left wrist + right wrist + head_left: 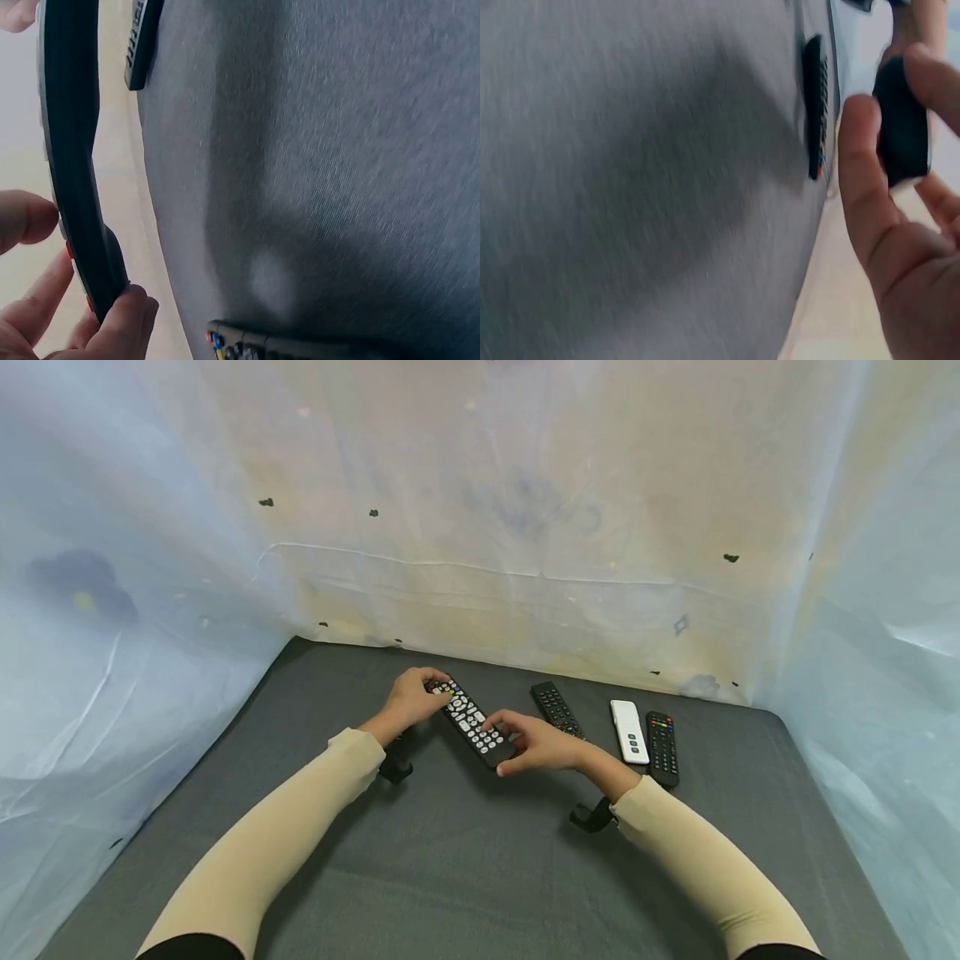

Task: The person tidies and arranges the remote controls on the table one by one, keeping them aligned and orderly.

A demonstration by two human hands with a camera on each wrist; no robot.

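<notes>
While the left hand (411, 697) grips its far end and the right hand (536, 743) grips its near end, the long black remote with white buttons (471, 723) is held above the grey cloth-covered bench (465, 860).

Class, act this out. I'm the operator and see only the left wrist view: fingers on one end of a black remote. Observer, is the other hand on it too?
Observer: Yes. The right hand grips the held remote at its near end, the left hand at its far end.
Operator: How many other remotes are there?
Observer: Three lie on the grey table: a black remote, a white remote, and an outer black remote.
</notes>
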